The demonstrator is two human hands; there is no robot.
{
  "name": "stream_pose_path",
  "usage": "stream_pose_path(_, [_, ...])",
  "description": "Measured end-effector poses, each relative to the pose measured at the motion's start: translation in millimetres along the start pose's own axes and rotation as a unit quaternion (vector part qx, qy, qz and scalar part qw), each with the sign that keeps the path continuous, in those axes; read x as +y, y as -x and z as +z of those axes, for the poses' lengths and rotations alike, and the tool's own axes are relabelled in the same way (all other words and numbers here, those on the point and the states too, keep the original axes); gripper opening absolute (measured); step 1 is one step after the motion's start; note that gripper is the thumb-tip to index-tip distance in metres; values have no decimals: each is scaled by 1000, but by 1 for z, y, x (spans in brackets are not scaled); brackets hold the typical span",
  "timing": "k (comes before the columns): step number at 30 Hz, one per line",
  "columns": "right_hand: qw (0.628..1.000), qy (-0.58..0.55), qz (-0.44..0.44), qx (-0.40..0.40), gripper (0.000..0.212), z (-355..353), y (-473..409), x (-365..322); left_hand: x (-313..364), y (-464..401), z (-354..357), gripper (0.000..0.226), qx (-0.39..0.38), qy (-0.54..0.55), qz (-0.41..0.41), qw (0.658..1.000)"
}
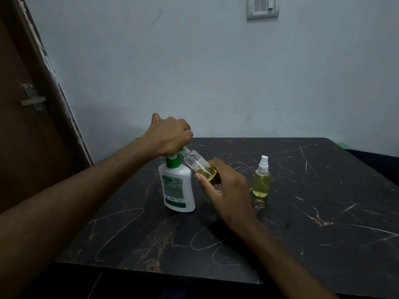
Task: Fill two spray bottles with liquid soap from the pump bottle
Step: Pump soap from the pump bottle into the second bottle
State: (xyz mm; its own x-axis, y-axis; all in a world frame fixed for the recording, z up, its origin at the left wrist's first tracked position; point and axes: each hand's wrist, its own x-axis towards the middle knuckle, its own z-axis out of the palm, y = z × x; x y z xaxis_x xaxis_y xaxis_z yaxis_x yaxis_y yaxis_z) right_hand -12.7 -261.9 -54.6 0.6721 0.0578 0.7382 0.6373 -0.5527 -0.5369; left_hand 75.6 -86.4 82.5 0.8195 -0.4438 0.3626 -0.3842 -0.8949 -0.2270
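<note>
Head view: two hands, left (170, 134) curled over one pump bottle (178, 186), right (224, 188) gripping one of two spray bottles (199, 166).

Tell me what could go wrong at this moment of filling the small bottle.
1. The open bottle is tilted, its neck at the pump nozzle. If the neck slips off, soap may fall on the table.
2. The left hand presses the pump from above with no hand on the body, so the pump bottle could tip.
3. The right hand holds only the bottle's base; that grip may slip.
</note>
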Motion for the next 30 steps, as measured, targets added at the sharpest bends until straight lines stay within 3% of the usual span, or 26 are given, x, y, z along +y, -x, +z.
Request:
stream_pose_path(6, [1000,-6,-2,-1,22,0,1,0,-1,0,-9,56,8,12,-9,1000])
stream_pose_path(13, [1000,-10,1,-4,23,1,0,0,-2,0,1,46,-6,22,-11,1000])
stream_pose_path(19, [1000,-12,-2,2,20,-1,0,0,-3,-2,-5,61,-4,12,-3,1000])
stream_pose_path(26, [1000,-13,-2,0,18,-1,1,-1,-5,-2,-1,51,4,3,1,1000])
stream_pose_path(30, [1000,-9,0,4,20,0,1,0,-7,-6,-2,58,15,-22,7,1000])
